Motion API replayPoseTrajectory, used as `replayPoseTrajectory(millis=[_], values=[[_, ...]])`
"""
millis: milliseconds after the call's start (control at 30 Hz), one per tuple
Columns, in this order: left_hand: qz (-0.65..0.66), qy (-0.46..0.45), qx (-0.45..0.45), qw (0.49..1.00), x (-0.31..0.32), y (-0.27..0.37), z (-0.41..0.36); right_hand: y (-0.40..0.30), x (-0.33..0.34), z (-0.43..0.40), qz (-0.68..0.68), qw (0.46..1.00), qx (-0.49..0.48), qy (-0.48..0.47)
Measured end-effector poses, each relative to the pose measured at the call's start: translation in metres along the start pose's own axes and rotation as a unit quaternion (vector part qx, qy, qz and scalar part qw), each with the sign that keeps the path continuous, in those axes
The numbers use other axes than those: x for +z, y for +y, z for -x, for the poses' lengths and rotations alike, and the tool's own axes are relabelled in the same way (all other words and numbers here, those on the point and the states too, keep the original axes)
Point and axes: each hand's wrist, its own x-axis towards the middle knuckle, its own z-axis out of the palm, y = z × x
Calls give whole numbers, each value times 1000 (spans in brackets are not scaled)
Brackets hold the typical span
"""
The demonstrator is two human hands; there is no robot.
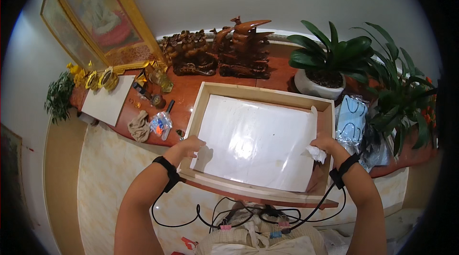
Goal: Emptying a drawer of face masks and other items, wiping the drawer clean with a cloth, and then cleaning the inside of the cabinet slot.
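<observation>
Before me a light wooden drawer (267, 92) with a reddish front edge rests on the red-brown tabletop (183, 101). A glossy white sheet (251, 140) lies inside it, its right edge curled upward. My left hand (192, 146) is at the drawer's left wall, fingers bent over the rim; how firmly they hold it cannot be told. At the right wall, my right hand (323, 142) has a crumpled white tissue (317, 154) under its fingers, above the sheet's right edge. Both wrists wear black bands with cables.
Left of the drawer are a beige cloth (139, 126), a plastic bag (161, 124), a small bottle and a white board (109, 102). Wood carvings (244, 50) and a potted plant (319, 83) stand behind. Packaged blue masks (352, 117) lie at the right.
</observation>
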Motion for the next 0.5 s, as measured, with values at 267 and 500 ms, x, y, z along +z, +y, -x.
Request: replayPoseTrajectory(millis=[267, 500], values=[[-142, -92, -18, 985, -12, -10, -96, 15, -35, -5, 239, 957, 9, 163], [-29, 7, -101, 994, 54, 59, -49, 22, -38, -5, 226, 962, 10, 156]])
